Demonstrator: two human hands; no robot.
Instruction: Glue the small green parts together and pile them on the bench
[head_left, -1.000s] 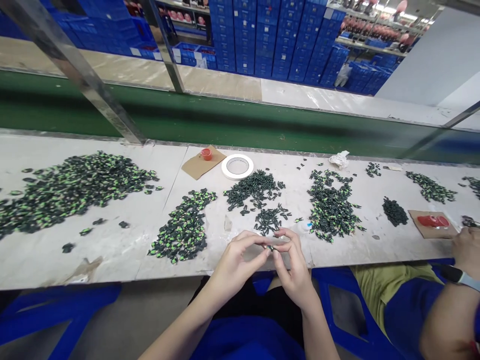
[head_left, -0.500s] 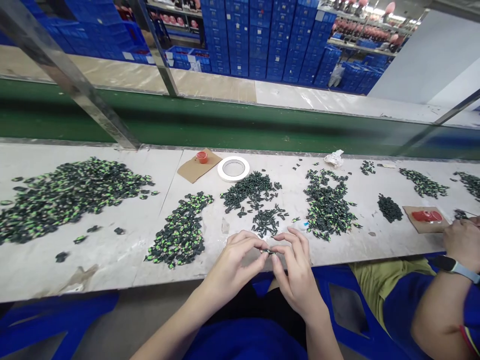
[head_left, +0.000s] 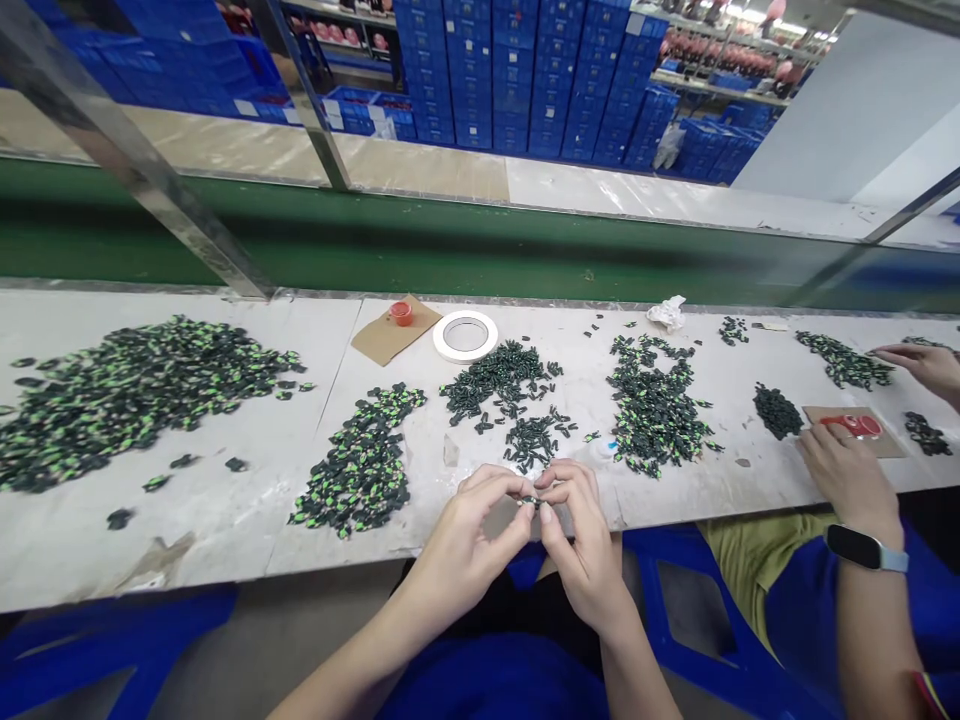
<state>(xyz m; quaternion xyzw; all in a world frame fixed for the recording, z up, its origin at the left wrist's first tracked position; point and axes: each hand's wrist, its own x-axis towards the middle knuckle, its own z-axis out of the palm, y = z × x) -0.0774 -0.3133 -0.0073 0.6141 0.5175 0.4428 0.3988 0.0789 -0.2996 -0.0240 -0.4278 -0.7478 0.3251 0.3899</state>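
"Progress on that small dark piece with green on it (head_left: 531, 501)?"

"Finished or not, I can't tell; left hand (head_left: 476, 522) and right hand (head_left: 580, 525) pinch it between fingertips at the pale, scuffed worktop's (head_left: 225, 535) near edge."

"What's left?"

"Slender black pieces (head_left: 495, 374) lie heaped between the hands and the far edge, green-and-black heaps (head_left: 356, 465) on either side; none shows clearly as done."

"And the room?"

"White ring-shaped tape roll (head_left: 466, 356) near the far edge, long green strip (head_left: 450, 250) beyond, then tall stacks of blue plastic crates (head_left: 512, 95)."
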